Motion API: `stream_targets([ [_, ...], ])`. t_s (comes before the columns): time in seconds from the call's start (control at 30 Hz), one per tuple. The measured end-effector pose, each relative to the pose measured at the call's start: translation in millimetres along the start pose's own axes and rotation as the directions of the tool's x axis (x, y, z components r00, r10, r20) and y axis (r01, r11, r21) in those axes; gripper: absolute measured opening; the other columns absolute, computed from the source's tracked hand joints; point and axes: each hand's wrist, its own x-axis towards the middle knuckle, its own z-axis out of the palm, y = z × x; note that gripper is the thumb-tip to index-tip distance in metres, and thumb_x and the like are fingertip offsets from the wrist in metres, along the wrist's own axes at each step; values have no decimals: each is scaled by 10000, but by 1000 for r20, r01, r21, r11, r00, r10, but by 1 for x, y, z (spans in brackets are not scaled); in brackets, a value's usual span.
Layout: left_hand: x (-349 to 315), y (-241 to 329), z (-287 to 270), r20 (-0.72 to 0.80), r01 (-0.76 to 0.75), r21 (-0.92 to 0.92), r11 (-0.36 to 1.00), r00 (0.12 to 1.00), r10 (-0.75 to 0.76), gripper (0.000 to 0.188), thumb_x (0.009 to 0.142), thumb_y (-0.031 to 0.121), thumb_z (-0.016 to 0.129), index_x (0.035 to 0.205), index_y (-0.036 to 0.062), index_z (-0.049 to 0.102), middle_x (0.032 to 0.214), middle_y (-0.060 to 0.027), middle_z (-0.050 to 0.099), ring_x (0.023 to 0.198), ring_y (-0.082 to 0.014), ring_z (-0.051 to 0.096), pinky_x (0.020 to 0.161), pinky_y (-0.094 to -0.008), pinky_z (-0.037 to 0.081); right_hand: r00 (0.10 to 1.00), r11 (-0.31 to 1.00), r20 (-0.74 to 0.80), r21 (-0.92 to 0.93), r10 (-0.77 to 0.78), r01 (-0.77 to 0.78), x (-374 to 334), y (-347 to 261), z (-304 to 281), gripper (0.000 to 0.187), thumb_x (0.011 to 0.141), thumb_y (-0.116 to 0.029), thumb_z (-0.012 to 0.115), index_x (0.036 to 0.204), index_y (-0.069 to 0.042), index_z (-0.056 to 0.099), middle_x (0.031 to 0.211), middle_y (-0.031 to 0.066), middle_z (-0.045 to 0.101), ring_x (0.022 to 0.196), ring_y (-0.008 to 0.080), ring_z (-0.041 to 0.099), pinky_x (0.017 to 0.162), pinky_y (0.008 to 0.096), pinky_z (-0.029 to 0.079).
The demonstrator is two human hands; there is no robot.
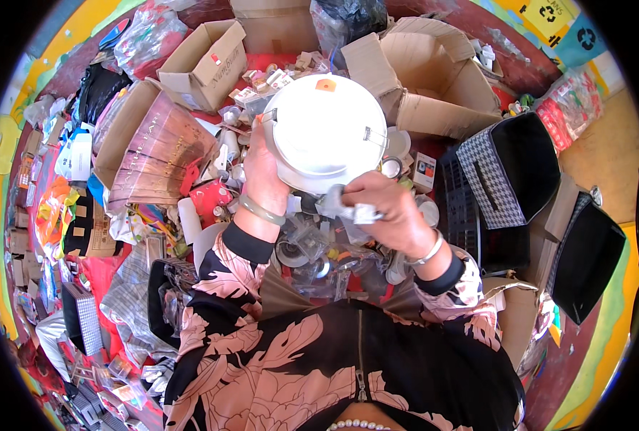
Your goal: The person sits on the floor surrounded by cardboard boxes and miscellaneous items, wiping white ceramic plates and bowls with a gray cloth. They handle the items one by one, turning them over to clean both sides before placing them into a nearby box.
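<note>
A round white recessed ceiling light (328, 140) with an orange sticker (325, 85) and metal spring clips (368, 133) is raised above a heap of small goods. My left hand (263, 169) grips it by its left rim, and most of the fingers are hidden behind the light. Just below the light's lower right edge, my right hand (391, 214) is closed with its fingers pinched on a small grey-and-white piece (365, 213). Its kind is too blurred to tell. Beneath both hands lie loose lamp parts and clear plastic packets (309, 241).
Open cardboard boxes stand at the back left (208, 68) and back right (434, 79). Black bins with checked fronts (488, 172) are stacked on the right. A pink printed carton (158, 158) and a black bin (163, 298) stand on the left. Bagged goods crowd the far edges.
</note>
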Motion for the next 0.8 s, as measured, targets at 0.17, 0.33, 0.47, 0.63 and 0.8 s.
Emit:
stream_targets([
  [0.17, 10, 4, -9, -20, -37, -27, 999, 999, 36, 405, 976, 320, 404, 1233, 12, 464, 1157, -109, 578, 1028, -230, 587, 868, -355, 488, 759, 579, -116, 721, 641, -379, -11, 5, -23, 111, 794, 31, 583, 873, -14, 647, 848, -17, 634, 740, 59, 578, 624, 214, 462],
  [0.33, 7, 3, -4, -15, -46, 29, 999, 999, 47, 391, 982, 299, 386, 1225, 4, 467, 1164, -108, 575, 1036, -221, 586, 872, -341, 490, 841, 922, -380, 124, 385, -366, -7, 16, -23, 164, 769, -28, 605, 921, 14, 651, 812, 64, 608, 700, 175, 588, 621, 281, 462],
  [0.47, -2, -2, 1, 43, -24, -14, 1000, 999, 25, 410, 984, 318, 376, 1228, 1, 466, 1169, -106, 572, 1046, -214, 582, 884, -336, 487, 983, 755, -183, -644, 8, -126, -1, 11, -9, 491, 641, -33, 626, 1126, 35, 581, 868, 147, 545, 858, 307, 540, 724, 373, 474],
  [0.63, -11, 0, 13, 35, -38, 84, 996, 999, 35, 457, 984, 361, 380, 1253, -1, 451, 1193, -105, 561, 1060, -208, 576, 894, -331, 484, 982, 534, -155, -824, 107, -188, -4, 16, 1, 524, 719, -15, 541, 1222, 110, 463, 913, 167, 544, 886, 319, 529, 749, 371, 477],
  [0.8, -10, -2, 11, 81, -64, 72, 995, 995, 59, 493, 979, 384, 393, 1271, -11, 433, 1215, -108, 551, 1072, -207, 571, 899, -330, 482, 954, 500, -171, -821, 245, -275, 2, 15, 3, 569, 758, -43, 531, 1290, 103, 390, 921, 177, 566, 889, 326, 547, 768, 384, 475],
])
